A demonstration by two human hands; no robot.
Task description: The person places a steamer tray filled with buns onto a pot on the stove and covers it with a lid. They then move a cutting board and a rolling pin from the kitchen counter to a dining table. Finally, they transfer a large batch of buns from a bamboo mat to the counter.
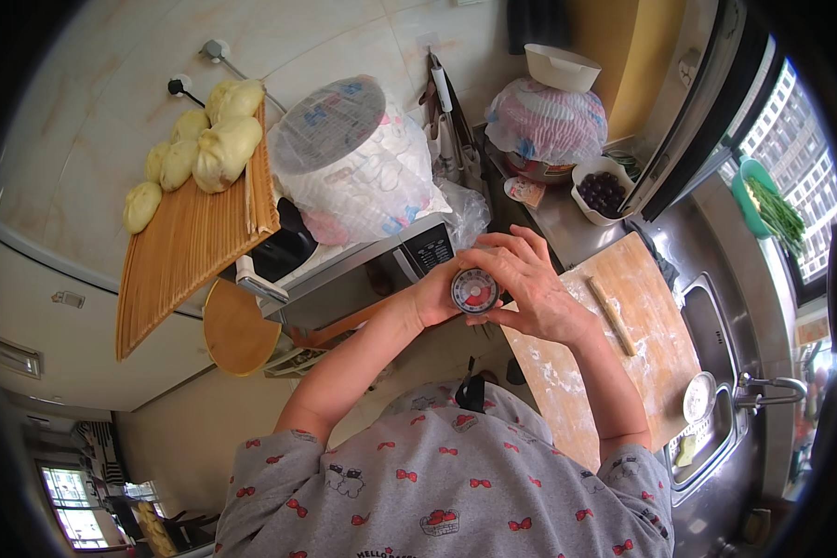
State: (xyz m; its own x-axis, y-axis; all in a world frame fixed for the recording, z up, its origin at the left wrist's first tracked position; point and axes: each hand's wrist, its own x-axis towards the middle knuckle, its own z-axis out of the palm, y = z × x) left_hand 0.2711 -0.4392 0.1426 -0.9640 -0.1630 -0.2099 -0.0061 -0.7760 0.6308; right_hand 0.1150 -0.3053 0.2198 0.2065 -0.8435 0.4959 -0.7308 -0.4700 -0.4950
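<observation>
A small round dial kitchen timer (475, 291) with a red sector on its face is held between both hands, face up. My left hand (434, 296) wraps around its left side. From the right, my right hand (545, 296) has its index finger at the upper rim and its thumb near the lower rim. Below and right of the hands lies a floured wooden board (565, 370), with a wooden rolling pin (612, 316) on it. A small dish of white powder (699, 397) stands at the board's right edge.
At left, a slatted mat (195, 258) carries several pale filled buns (227, 153). A microwave (363, 279) bears a plastic-covered pile (363, 167). A steel sink (711, 328) with a faucet (771, 392) is at right. Dark round fruit (602, 194) fills a white bowl (586, 209).
</observation>
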